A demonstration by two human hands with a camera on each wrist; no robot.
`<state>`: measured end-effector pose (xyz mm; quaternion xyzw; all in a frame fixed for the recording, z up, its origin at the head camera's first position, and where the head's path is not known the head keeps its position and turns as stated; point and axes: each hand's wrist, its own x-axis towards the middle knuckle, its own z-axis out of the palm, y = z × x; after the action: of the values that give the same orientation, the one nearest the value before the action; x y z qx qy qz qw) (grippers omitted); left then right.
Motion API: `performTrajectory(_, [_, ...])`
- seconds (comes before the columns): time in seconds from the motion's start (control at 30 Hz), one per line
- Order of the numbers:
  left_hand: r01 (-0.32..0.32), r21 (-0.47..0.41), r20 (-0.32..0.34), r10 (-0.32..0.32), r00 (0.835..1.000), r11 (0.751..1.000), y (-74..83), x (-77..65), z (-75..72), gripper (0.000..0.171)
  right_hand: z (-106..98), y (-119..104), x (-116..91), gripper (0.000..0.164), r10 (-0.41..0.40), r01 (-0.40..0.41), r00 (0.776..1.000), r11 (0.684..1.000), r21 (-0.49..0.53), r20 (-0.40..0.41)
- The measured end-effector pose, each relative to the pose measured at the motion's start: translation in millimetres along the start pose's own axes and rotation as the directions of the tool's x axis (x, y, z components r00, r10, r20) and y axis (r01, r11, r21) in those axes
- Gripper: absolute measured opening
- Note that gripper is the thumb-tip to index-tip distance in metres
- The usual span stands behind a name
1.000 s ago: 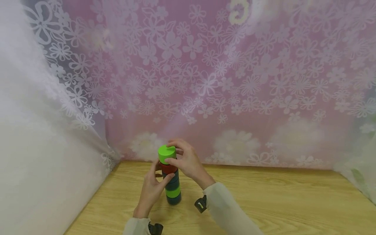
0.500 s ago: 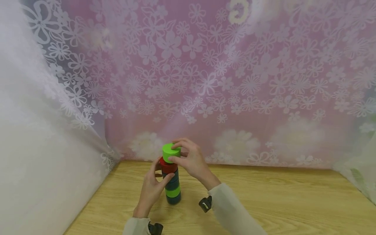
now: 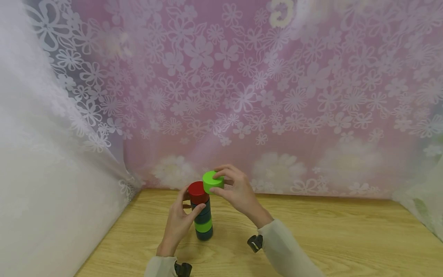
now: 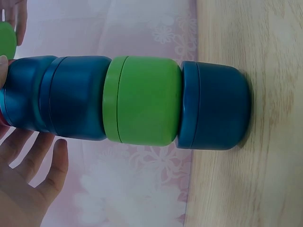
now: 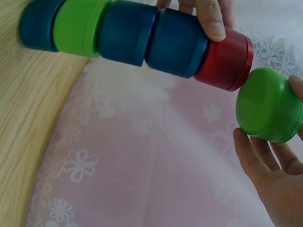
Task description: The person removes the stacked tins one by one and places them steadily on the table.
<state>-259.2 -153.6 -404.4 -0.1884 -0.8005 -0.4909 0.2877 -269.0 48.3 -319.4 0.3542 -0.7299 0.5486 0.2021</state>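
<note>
Sitting between fingers [image 5: 250, 160]: green canister [image 5: 266, 105]

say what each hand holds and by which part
The right hand holds the upper green canister round its side; the left hand grips the stack near its top, where red meets blue.

in the left wrist view, the upper green can [image 4: 6, 41] is cut off and the red can [image 3: 199, 193] is mostly unseen, while both sleeves [image 3: 290, 250] are cropped by the head view's lower edge.
</note>
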Motion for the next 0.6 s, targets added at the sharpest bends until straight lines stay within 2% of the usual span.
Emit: performTrajectory(0.6, [-0.009, 0.013, -0.014, 0.009, 1.0, 1.0, 1.0, 0.4, 1.5, 0.07, -20, 9, -14, 0.03, -0.028, 0.027, 1.0, 1.0, -0.016, -0.003])
